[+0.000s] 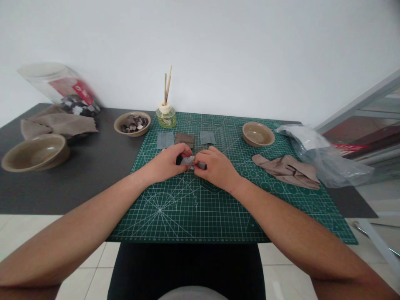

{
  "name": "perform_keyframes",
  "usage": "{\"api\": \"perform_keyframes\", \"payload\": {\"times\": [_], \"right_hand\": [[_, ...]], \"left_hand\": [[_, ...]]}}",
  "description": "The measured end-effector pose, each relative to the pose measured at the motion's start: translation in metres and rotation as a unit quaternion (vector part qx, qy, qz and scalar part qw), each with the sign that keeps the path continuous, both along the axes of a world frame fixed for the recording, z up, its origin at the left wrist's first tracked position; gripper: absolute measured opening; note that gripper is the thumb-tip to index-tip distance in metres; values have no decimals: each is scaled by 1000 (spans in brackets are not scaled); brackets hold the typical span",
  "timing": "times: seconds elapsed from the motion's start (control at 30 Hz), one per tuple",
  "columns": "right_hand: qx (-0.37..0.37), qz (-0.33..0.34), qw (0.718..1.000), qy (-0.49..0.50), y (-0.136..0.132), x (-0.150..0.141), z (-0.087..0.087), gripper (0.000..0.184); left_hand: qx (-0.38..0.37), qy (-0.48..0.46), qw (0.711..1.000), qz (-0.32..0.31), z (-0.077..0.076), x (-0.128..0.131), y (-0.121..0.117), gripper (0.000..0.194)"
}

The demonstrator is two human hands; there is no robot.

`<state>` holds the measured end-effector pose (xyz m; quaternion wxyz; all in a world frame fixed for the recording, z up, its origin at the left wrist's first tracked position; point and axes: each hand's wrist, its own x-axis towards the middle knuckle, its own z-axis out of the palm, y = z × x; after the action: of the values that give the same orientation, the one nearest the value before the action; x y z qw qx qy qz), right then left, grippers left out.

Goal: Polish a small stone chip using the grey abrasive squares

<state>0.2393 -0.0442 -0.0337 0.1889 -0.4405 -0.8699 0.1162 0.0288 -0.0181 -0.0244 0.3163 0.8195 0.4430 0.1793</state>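
Over the middle of the green cutting mat, my left hand and my right hand meet. Both pinch a small crumpled grey-and-white piece; its kind is too small to make out, and fingers cover part of it. Dark bits show beside it under the fingertips. Just beyond my hands lie three flat squares in a row: a grey-blue square, a brown square and another grey-blue square.
A bowl of small dark and pale pieces, a reed diffuser and another bowl stand farther back. At right lie a brown cloth and plastic bag. A larger bowl, cloth and clear bag sit left.
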Motion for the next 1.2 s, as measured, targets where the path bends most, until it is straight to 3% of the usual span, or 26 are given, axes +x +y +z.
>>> {"api": "perform_keyframes", "payload": {"times": [0.17,0.37,0.63,0.8,0.9,1.03,1.2], "right_hand": [[-4,-15,1000,9,2,2,-3,11],[-48,-37,997,44,0,0,-4,3],[-47,-42,995,81,4,8,-9,32],[-61,-32,995,73,5,8,-7,37],[-85,-35,991,94,5,8,-5,39],[-142,-46,976,158,8,12,-2,39],[-233,-19,922,308,14,16,-3,21]], "left_hand": [[2,-2,1000,5,-3,0,0,29],[28,20,999,-5,-5,-1,2,29],[38,12,998,-41,-6,-2,4,19],[44,-12,998,-34,-3,-2,2,18],[43,-29,999,9,-2,-2,1,21],[12,-73,993,92,-4,-1,-1,21],[-37,-147,983,105,-6,2,0,24]]}}
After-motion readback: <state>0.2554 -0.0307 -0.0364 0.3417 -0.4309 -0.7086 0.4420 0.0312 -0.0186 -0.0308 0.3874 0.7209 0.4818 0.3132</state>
